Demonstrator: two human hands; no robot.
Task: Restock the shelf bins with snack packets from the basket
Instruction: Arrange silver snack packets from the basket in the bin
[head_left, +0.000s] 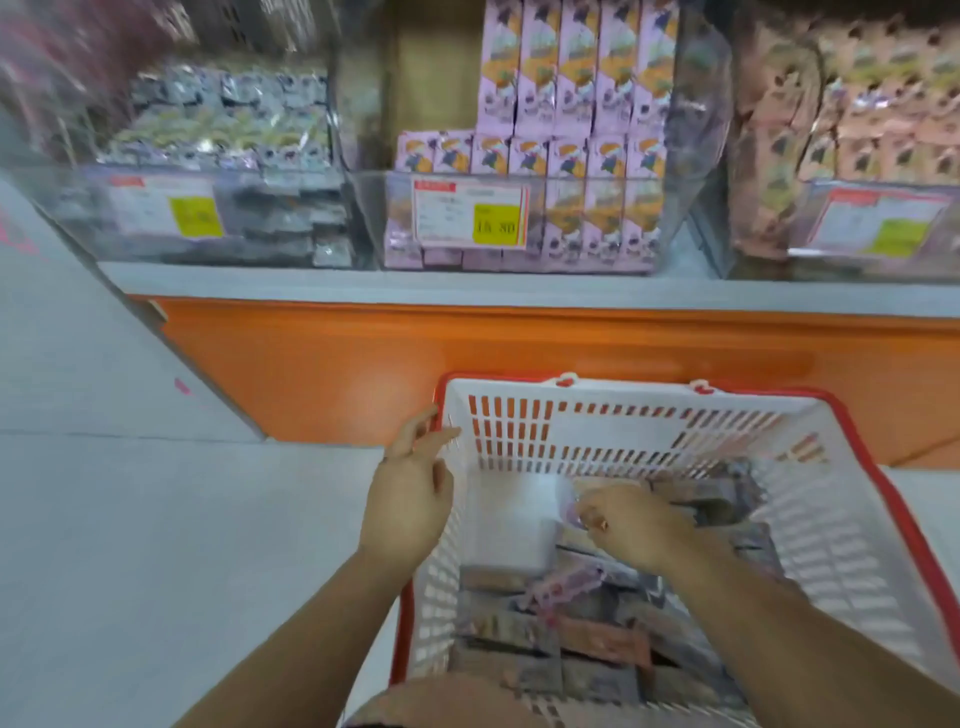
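Note:
A white basket with a red rim (613, 415) stands on the floor in front of the shelf. Several snack packets (576, 623) lie in its bottom, grey, purple and orange ones. My left hand (410, 488) hovers at the basket's left wall with fingers loosely spread, its fingertips at the rim. My right hand (628, 525) reaches down inside the basket, fingers curled over the packets; blur hides whether it grips one. On the shelf above stand three clear bins: grey packets (228, 171) on the left, purple boxes (571, 156) in the middle, pink packets (857, 130) on the right.
The shelf has a grey ledge (467, 291) and an orange base panel (363, 374) right behind the basket. Price labels (470, 213) hang on the bin fronts. Pale floor tiles (182, 545) spread to the left. A grey slanted surface (78, 338) sits far left.

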